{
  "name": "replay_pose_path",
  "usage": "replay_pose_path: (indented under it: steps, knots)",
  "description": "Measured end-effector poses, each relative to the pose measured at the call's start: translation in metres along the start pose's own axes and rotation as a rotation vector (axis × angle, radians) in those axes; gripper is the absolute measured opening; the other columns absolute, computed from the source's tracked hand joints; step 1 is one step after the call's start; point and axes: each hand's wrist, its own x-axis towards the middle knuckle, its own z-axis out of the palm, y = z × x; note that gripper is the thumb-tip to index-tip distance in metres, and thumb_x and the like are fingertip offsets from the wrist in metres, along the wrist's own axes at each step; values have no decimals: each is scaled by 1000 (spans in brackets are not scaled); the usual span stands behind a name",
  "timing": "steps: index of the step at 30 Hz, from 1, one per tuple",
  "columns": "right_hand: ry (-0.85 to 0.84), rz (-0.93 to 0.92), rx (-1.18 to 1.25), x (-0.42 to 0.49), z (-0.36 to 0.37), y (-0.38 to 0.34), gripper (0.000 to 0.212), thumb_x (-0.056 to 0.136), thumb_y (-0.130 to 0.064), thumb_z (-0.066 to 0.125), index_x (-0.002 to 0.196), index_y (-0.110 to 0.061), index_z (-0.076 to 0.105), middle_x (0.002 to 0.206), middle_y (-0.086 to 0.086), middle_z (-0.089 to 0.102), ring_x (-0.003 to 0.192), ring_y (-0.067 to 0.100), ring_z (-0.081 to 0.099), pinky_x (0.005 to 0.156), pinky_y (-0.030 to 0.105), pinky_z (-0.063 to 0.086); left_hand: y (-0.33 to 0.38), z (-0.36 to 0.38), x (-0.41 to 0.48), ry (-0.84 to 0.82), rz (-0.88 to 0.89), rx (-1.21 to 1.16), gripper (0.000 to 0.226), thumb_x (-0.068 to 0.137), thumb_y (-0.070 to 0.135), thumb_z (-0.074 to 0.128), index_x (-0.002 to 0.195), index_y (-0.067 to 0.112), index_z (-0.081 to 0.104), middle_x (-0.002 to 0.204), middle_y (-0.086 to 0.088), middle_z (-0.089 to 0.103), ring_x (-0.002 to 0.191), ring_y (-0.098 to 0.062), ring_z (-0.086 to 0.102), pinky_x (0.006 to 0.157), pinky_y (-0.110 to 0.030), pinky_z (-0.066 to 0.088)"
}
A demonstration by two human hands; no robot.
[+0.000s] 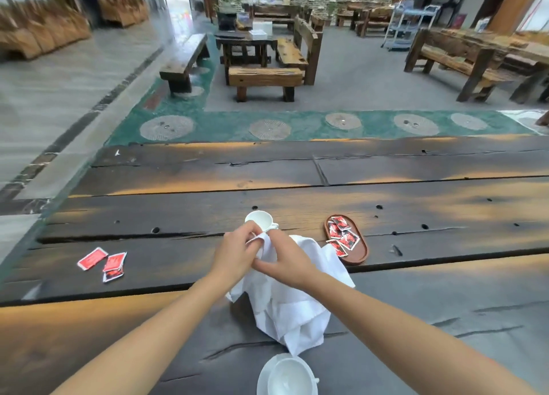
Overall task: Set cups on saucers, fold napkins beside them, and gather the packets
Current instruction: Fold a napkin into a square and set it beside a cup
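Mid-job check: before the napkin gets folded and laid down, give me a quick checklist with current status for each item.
1. Napkin gripped by both hands: ok, left hand and right hand pinch its top edge.
2. Napkin flat for folding: not ok, it hangs bunched.
3. Near cup on its saucer: ok.
4. Far cup on a saucer: cannot tell, the hands hide its base.
5. Packets gathered: not ok, loose packets lie left, away from the wooden tray.
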Motion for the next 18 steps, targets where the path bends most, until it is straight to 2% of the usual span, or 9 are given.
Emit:
replay_pose_path:
  steps: [4, 6, 8, 9, 12, 14, 18]
  knots:
    - [-69, -95, 107, 7, -8, -23, 22, 72, -46, 67, 89, -34, 59, 82, -5, 66, 74, 5, 58, 65, 25, 46, 18, -30, -2, 42, 5, 72, 10, 82, 26, 54, 74, 24, 59, 72, -1, 65, 76, -26, 57, 67, -38, 46]
    - [-83, -114, 63, 13, -14, -26, 24, 72, -35, 66, 93, -22, 62, 86, 1, 68, 79, 14, 61, 71, 34, 49, 22, -46, -3, 68, 13, 122, 11, 81, 29, 57, 71, 25, 58, 67, 1, 63, 71, -22, 56, 62, -34, 43]
    - [-73, -103, 16, 21, -18, -22, 23, 70, -20, 60, 88, -8, 55, 86, 11, 62, 80, 27, 58, 71, 44, 49, 21, -62, -4, 90, 26, 174, 9, 78, 26, 59, 69, 25, 58, 59, 4, 57, 63, -17, 52, 56, -31, 37]
    - [-79, -73, 19, 25, -21, -19, 21, 70, -15, 59, 88, -8, 50, 89, 12, 60, 82, 30, 57, 70, 46, 49, 20, -70, -6, 92, 31, 209, 9, 77, 25, 60, 68, 26, 58, 55, 6, 53, 60, -13, 50, 54, -29, 35]
    - [-159, -43, -36, 34, -31, -12, 30, 72, -5, 59, 94, -18, 43, 100, 2, 56, 87, 27, 57, 73, 41, 50, 9, -90, -17, 52, 34, 276, 13, 75, 21, 64, 67, 30, 60, 51, 8, 47, 55, -8, 43, 53, -28, 33]
    - [-204, -67, -170, 40, -38, -4, 26, 72, -5, 56, 90, -21, 46, 94, -4, 57, 86, 25, 56, 73, 37, 48, -1, -101, -27, 7, 26, 296, 13, 77, 23, 68, 68, 32, 62, 51, 10, 47, 54, -7, 43, 53, -28, 33]
    - [-225, -53, -457, 56, -43, 2, 18, 73, -15, 50, 86, -27, 54, 91, -10, 61, 85, 21, 58, 62, 28, 40, -30, -125, -50, 12, -22, 363, 12, 81, 22, 66, 76, 34, 67, 71, 13, 62, 69, -5, 55, 62, -30, 43]
